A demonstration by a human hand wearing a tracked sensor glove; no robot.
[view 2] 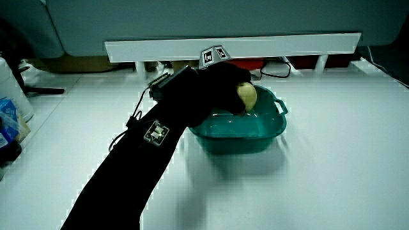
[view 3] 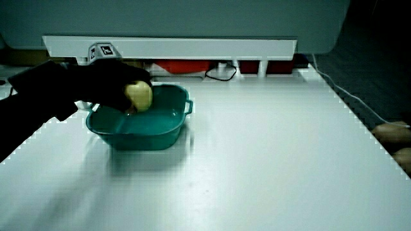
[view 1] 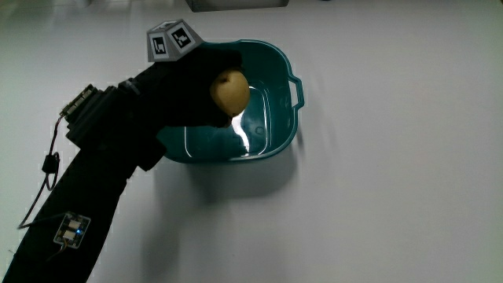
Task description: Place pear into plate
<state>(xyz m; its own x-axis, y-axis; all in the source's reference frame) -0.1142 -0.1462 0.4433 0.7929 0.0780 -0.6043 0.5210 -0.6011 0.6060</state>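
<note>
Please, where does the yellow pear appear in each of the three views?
Main view: the yellow pear, held in the black gloved hand, over the teal plastic tub.
Side view: pear over the tub.
Side view: pear over the tub.
Shared landmark: the tub.

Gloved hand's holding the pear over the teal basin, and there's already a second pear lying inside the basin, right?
Not quite. The hand does hold the pear over the teal basin, but no second pear lies inside it. The main view shows only the bare, glossy bottom of the basin, and both side views agree.
</note>
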